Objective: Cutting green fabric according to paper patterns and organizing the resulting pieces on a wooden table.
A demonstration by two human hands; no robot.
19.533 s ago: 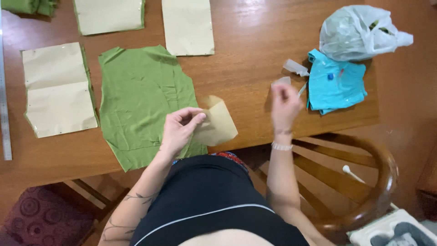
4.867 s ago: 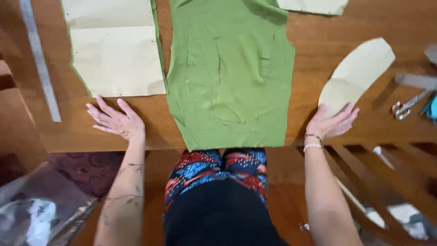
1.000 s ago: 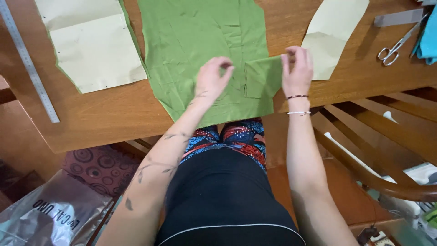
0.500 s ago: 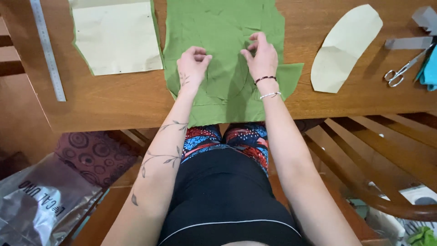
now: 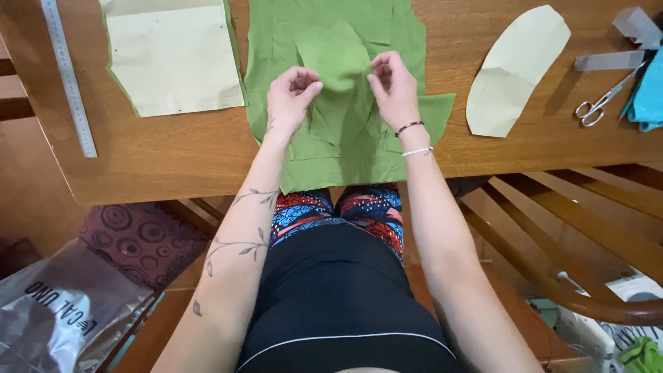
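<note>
Green fabric piece [image 5: 338, 131] lies flat on the wooden table [image 5: 173, 159], near edge overhanging toward the person's lap. On top of it a smaller green cut piece [image 5: 335, 59] is raised slightly off the larger layer, held at its two lower corners.

Left hand [image 5: 290, 100]: fingers curled, thumb and forefinger pinched narrow on the left corner of the small piece. Right hand [image 5: 394, 90]: same pinch on the right corner, bracelets at the wrist. Both hands close together over the middle of the cloth; heels of the hands appear to rest on the large piece.

Judgement on the step in hand: the small piece is being placed or smoothed onto the big one. To do it well, keep the tension even between the two pinches so no crease forms, lower it flat from the far edge toward the body, and keep the lower layer from dragging with it.

Surroundings: a rectangular paper pattern on green cloth [image 5: 173, 59] just left of the fabric; metal ruler [image 5: 68, 76] at the far left; a curved paper pattern piece [image 5: 514, 69] to the right; scissors [image 5: 608, 97] beyond it, next to a bit of turquoise cloth [image 5: 649, 97] at the frame edge. Wooden chair [image 5: 573, 228] at lower right
</note>
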